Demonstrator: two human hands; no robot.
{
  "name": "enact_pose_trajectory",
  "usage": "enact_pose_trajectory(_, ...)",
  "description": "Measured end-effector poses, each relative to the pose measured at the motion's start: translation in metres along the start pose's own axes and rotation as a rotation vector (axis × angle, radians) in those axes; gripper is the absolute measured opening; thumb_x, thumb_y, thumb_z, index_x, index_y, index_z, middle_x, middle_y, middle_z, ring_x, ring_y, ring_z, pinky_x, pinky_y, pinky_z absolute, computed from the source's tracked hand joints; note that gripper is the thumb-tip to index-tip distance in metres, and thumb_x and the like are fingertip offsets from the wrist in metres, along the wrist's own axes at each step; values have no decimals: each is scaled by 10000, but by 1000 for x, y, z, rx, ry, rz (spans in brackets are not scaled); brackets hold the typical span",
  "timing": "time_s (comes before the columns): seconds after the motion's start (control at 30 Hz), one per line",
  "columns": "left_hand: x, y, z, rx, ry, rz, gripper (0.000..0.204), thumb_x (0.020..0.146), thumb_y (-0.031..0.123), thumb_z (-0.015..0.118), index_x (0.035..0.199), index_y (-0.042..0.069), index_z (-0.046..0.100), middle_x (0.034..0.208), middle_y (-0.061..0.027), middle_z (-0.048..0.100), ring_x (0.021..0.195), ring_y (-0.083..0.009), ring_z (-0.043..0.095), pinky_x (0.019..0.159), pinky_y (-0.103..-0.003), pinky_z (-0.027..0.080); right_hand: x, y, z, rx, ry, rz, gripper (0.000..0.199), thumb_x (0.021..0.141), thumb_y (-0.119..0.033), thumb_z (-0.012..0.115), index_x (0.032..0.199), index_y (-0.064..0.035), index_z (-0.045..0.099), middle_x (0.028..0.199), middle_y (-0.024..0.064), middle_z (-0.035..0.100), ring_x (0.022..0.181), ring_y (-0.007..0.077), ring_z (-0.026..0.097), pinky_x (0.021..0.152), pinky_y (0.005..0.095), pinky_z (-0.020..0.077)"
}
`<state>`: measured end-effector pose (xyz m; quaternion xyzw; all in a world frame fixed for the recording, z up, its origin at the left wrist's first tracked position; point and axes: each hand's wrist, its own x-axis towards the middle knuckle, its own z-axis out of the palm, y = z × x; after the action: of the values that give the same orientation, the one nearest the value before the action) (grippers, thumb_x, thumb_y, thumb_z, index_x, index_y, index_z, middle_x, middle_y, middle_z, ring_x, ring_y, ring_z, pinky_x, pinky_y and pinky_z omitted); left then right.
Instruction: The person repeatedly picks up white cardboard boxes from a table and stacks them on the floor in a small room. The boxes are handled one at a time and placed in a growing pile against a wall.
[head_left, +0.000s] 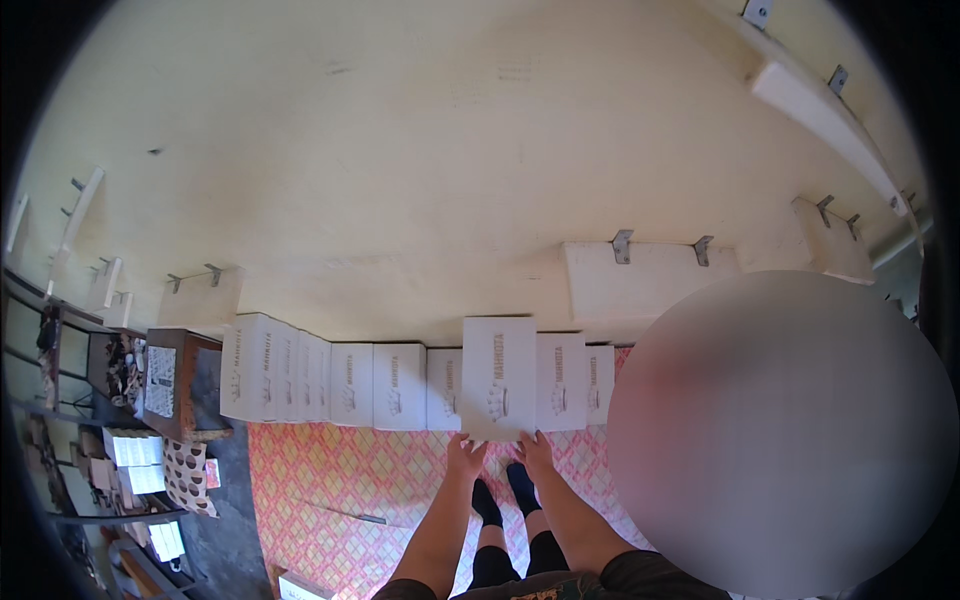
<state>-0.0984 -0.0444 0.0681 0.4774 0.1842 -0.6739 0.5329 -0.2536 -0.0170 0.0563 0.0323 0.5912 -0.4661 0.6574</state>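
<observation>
A white box with gold print stands out from a row of similar white boxes along the wall. Its top reaches higher in view than its neighbours. My left hand grips the left corner of the box's near edge, and my right hand grips the right corner. Both arms stretch forward with the fingers partly hidden at the box's edge. Whether the box rests on the boxes behind or is held clear of them, I cannot tell.
Under my feet lies a pink and cream patterned mat. White shelves on metal brackets jut from the wall. At the left are a wooden cabinet, a dotted cushion and a cluttered rack. A blurred disc hides the right side.
</observation>
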Motion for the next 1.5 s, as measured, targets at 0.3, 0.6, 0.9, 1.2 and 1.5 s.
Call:
enact_pose_trajectory(0.3, -103, 6, -3, 278, -129, -54, 490, 822, 270, 534, 1255, 117, 364, 1215, -168, 456, 1050, -317, 512, 819, -357, 448, -32, -6, -28, -975, -61, -318, 669, 715, -270, 645, 1250, 40, 389, 1195, 275, 476, 1022, 357, 541, 867, 390, 433)
enact_pose_trajectory(0.6, -234, 51, -30, 278, -317, 83, 567, 849, 305, 494, 1346, 130, 285, 1235, -108, 489, 1088, -250, 491, 894, -368, 369, -149, -78, 27, -901, -720, -336, 413, 827, -91, 530, 1215, 1, 422, 1131, 154, 524, 921, 215, 590, 777, 317, 475)
enact_pose_trajectory(0.9, -395, 113, -124, 249, -109, 587, 550, 859, 295, 499, 1343, 116, 310, 1257, -80, 486, 1081, -205, 503, 905, -347, 374, -279, -23, 195, -1203, -1446, -440, 293, 874, -73, 480, 1158, -9, 443, 997, 121, 576, 812, 187, 605, 730, 294, 484)
enact_pose_trajectory(1.2, -528, 64, -290, -115, 25, 825, 467, 888, 324, 413, 1314, 138, 368, 1221, -33, 522, 1051, -176, 517, 890, -315, 369, -487, 142, 213, -1256, -1700, 44, 207, 891, -94, 454, 1085, -34, 497, 958, 106, 599, 755, 178, 601, 664, 269, 420)
enact_pose_trajectory(1.5, -631, 83, -420, -190, 279, 1026, 438, 876, 268, 385, 1277, 90, 396, 1202, -72, 533, 1039, -192, 522, 891, -318, 368, -613, 313, 215, -1375, -2102, 266, 228, 895, -109, 479, 1094, 2, 495, 936, 112, 596, 826, 186, 590, 735, 294, 471)
